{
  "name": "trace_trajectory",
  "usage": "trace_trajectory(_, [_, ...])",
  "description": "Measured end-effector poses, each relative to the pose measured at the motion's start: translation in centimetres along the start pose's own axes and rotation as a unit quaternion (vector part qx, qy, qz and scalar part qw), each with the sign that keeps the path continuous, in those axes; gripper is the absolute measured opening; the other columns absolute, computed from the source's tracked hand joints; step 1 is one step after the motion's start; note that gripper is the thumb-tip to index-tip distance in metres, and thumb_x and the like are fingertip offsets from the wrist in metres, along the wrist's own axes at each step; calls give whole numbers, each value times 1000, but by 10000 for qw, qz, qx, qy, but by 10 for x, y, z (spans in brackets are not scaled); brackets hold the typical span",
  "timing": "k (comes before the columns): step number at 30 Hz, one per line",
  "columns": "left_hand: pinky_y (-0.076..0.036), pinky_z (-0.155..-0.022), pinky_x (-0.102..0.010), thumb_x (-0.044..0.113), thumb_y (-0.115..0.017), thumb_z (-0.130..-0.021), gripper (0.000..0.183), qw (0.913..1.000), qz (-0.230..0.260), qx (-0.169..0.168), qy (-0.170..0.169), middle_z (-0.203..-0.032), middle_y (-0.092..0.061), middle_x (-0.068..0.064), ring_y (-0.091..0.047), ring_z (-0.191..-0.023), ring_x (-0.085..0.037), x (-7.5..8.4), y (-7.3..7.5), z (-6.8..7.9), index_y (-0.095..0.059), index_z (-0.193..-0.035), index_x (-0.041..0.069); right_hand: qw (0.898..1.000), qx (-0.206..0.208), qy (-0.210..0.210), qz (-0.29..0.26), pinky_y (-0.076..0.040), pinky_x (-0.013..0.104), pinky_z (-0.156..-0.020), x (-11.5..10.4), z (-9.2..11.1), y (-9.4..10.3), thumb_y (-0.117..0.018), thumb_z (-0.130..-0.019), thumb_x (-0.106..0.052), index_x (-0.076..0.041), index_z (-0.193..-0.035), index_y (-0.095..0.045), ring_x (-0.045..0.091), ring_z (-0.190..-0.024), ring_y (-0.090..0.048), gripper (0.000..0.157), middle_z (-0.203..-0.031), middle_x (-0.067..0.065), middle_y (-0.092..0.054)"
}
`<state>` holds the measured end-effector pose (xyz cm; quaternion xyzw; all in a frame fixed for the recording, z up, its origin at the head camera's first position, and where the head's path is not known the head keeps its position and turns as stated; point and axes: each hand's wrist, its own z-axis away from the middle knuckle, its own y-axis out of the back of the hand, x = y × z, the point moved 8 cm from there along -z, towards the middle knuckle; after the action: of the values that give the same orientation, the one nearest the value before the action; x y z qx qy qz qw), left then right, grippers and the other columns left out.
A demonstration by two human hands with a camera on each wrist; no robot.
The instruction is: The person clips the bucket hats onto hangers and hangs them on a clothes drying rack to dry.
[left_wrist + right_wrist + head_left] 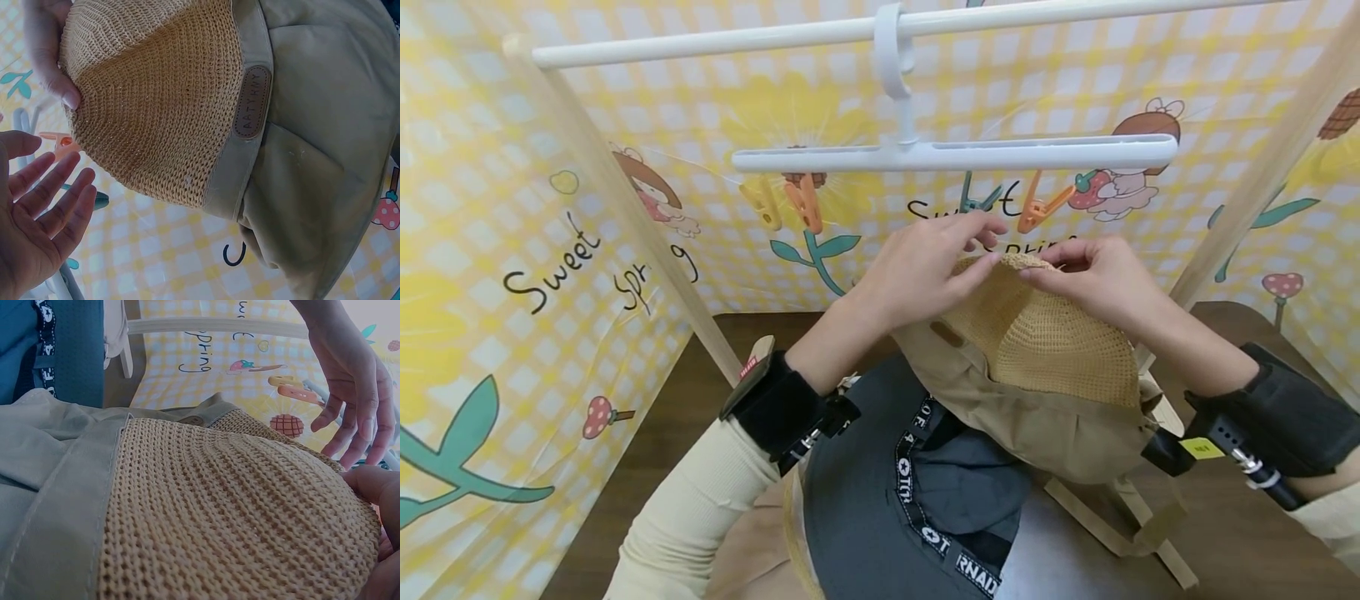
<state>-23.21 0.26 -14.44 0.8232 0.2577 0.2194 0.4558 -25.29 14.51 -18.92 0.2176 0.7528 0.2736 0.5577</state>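
A sun hat with a woven straw crown [1067,342] and khaki fabric brim [331,125] hangs, crown up, from my right hand [1101,271]. That hand pinches the crown's top between thumb and fingers. Close by on the left, my left hand [925,267] has its fingers spread loosely; in the left wrist view a gap separates its fingertips from the straw. A brown leather patch [252,102] is on the hat's band. Just beyond both hands, a teal clip [979,200] and an orange clip [1041,204] hang below a white hanger [955,156].
The hanger hooks over a white rod [715,43] between wooden posts [625,208]. Another orange clip [805,204] and a yellow clip [762,202] hang at its left. Below lies a dark hat [857,475] with a lettered band. Patterned yellow checked cloth [467,275] surrounds the rack.
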Motion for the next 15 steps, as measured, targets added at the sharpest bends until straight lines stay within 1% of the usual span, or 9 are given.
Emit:
trace_trajectory(5, [-55,-69,-28,21,-51,-94,27,10000,-65,33,-51,-104,-69,3,-62,-95,-10,1,0,-1,-57,-120,13,10000,9,-3,-41,-42,18,-51,0,-1,2,-68,-84,-33,-1,-96,-70,3,-62,-52,34,-70,-11,-62])
trace_trajectory(12, [-55,-67,-28,20,-52,-94,27,9999,8,129,-81,-102,-69,1,-63,-93,-11,2,-1,-4,-58,-118,11,10000,-6,0,0,-42,18,-49,-1,-3,1,-67,-84,-31,-1,-93,-70,3,-60,-52,32,-68,-12,-62])
trace_trajectory(15, [-53,-62,-26,19,-52,-93,27,9998,18,161,-79,-102,-70,1,-63,-89,-11,2,-2,-6,-58,-118,10,10000,-14,25,-29,-42,18,-49,-1,-3,0,-67,-84,-32,-1,-93,-70,3,-59,-52,32,-68,-11,-62])
